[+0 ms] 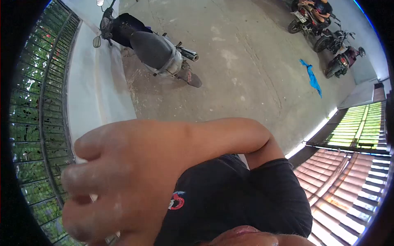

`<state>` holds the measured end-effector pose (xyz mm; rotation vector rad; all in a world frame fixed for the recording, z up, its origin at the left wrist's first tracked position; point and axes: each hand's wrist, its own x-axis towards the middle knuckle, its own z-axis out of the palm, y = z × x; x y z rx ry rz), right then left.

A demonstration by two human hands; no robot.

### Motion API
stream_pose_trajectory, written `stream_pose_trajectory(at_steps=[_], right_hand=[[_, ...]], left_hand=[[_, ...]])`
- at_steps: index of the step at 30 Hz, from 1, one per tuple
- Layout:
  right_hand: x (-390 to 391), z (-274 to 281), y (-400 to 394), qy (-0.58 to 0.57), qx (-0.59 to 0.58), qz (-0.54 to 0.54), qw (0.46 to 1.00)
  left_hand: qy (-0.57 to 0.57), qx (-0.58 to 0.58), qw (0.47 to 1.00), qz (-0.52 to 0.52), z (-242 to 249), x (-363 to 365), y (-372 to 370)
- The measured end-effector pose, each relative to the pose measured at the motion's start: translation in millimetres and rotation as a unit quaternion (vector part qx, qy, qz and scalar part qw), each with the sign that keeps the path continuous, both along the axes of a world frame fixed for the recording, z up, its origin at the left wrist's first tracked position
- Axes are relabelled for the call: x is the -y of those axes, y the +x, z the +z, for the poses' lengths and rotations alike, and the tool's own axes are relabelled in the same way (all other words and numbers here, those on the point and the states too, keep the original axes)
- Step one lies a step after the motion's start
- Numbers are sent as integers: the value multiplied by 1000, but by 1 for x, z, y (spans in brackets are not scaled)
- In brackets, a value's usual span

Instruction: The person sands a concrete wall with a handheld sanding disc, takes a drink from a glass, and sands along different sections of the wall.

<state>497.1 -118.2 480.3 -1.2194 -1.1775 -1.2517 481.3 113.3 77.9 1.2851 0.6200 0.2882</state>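
My right hand (115, 176) is very close to the camera, at the lower left. Its back and knuckles face me, and the fingers curl away, pale dust showing on the skin. What they hold, if anything, is hidden behind them. The bent right forearm (217, 137) crosses in front of my chest from the short sleeve of a black T-shirt (234, 192). A small red and blue print marks the shirt's chest. Nowhere in the picture does my left hand appear.
A parked scooter (154, 49) stands by a pale low wall (88, 69) topped by a metal fence (43, 110). Across the concrete floor (230, 74) are several motorbikes (342, 61), a seated person (322, 10) and a blue cloth (312, 78). Slatted gates (328, 172) line the right.
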Motion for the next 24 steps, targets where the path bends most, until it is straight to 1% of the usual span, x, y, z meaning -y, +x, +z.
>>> stream_pose_trajectory(at_steps=[5, 9, 14, 18, 20, 21, 23, 24], right_hand=[[45, 11, -23, 31, -20, 49, 998], [76, 12, -17, 59, -32, 73, 995], [118, 7, 24, 81, -48, 76, 993], [142, 4, 75, 71, -55, 70, 994], [151, -5, 112, 41, -57, 38, 997], [158, -11, 131, 9, -52, 7, 999], [181, -37, 183, -108, -48, -102, 988], [186, -68, 214, -115, -33, -165, 979]], left_hand=[[7, -26, 1000, -1, -2, 47, -20], [19, -42, 999, -3, -4, 70, -17], [31, -62, 998, -7, -12, 92, 18], [45, -80, 996, -23, -28, 114, 71], [51, -93, 993, -47, -39, 131, 108], [55, -99, 991, -67, -44, 144, 131], [65, -106, 985, -118, -49, 170, 180], [72, -112, 980, -148, -49, 185, 202]])
